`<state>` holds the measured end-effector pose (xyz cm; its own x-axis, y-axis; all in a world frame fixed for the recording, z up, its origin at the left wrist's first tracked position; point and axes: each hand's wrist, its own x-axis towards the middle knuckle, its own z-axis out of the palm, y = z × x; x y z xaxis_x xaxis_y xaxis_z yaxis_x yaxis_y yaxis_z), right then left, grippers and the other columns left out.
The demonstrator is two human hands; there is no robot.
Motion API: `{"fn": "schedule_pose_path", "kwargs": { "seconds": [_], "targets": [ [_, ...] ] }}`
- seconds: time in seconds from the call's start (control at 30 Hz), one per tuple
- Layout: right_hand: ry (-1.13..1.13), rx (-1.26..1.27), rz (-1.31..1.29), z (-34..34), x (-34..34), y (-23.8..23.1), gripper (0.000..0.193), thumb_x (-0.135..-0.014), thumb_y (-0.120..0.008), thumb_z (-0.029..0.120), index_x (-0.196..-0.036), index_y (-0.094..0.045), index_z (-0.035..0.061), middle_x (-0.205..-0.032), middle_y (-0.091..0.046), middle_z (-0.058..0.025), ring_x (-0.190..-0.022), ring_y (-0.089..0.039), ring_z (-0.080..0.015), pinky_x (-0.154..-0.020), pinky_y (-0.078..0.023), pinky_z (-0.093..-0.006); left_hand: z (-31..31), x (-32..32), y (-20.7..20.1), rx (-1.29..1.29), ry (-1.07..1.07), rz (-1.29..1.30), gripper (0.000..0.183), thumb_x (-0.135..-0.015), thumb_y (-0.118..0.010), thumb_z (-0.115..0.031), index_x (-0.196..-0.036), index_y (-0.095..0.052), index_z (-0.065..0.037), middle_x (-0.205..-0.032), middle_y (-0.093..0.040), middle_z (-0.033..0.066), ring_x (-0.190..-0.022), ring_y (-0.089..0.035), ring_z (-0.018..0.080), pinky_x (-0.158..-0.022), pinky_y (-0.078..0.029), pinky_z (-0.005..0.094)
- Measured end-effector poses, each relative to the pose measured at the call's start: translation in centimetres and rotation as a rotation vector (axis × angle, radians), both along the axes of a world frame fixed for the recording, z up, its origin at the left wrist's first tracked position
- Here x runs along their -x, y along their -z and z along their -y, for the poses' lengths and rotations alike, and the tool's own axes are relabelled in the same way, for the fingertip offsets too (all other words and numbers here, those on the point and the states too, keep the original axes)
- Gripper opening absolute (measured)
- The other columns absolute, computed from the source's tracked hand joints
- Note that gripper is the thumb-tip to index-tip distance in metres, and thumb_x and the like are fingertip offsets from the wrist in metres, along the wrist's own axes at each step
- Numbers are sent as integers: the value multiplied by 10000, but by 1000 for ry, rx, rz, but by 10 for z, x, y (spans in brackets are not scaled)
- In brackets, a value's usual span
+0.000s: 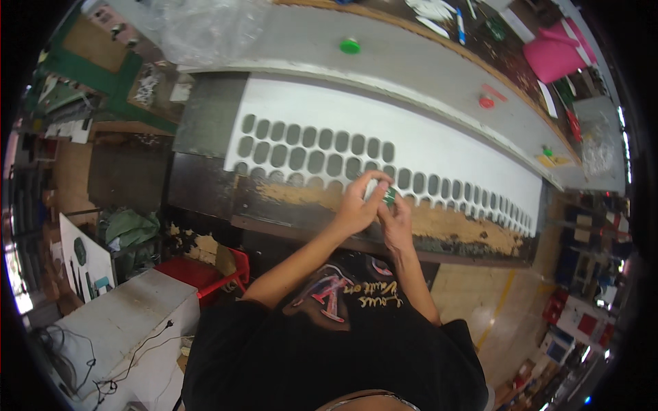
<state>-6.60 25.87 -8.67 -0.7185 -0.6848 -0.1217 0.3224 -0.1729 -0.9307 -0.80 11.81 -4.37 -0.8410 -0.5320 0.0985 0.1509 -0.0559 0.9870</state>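
Observation:
In front of my chest both hands meet over the near edge of a white sheet. My left hand (358, 207) has its fingers bent around a small green piece with pale markings (390, 196). The thumb and fingers of my right hand (397, 223) pinch the same piece from below. My fingers cover much of it, so its exact kind cannot be made out. Behind the hands lies the white sheet (452, 147), with long rows of grey ovals across it; the nearest row is cut off at the sheet's edge.
The worn brown bench (301, 198) runs along the sheet's near side. Beyond rises a grey panel (295, 41) with a green knob (349, 46) and a red knob (486, 102). A pink watering can (558, 55) stands far right. A red chair (212, 274) and grey cabinet (130, 329) are at left.

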Motion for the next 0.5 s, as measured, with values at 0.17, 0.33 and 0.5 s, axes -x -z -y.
{"fn": "schedule_pose_path", "kwargs": {
  "seconds": [0.17,0.33,0.5],
  "targets": [
    [62,-48,175,27,-19,-16,357,-1042,-572,132,-1360,-537,-28,-1285,-599,-82,-1158,-597,-173,-1025,-462,-321,16,2,14,-248,-145,-20,174,-1049,-537,-146,-1113,-596,4,-901,-686,82,-854,-674,138,-774,-533,285],
    [213,154,304,24,-4,-18,356,-1049,-572,217,-1310,-540,-24,-1217,-640,-122,-1068,-676,-252,-967,-556,-415,128,9,-16,98,-642,-39,146,-1049,-564,-182,-1075,-593,-42,-739,-529,-30,-606,-488,43,-518,-405,224],
    [372,-218,56,-1,48,-8,297,-1014,-638,219,-1193,-523,12,-976,-675,-105,-825,-706,-195,-701,-608,-327,313,46,-194,738,-1073,-243,324,-1030,-522,-287,-979,-623,17,-957,-676,210,-895,-652,364,-817,-485,429]
  ]
}}
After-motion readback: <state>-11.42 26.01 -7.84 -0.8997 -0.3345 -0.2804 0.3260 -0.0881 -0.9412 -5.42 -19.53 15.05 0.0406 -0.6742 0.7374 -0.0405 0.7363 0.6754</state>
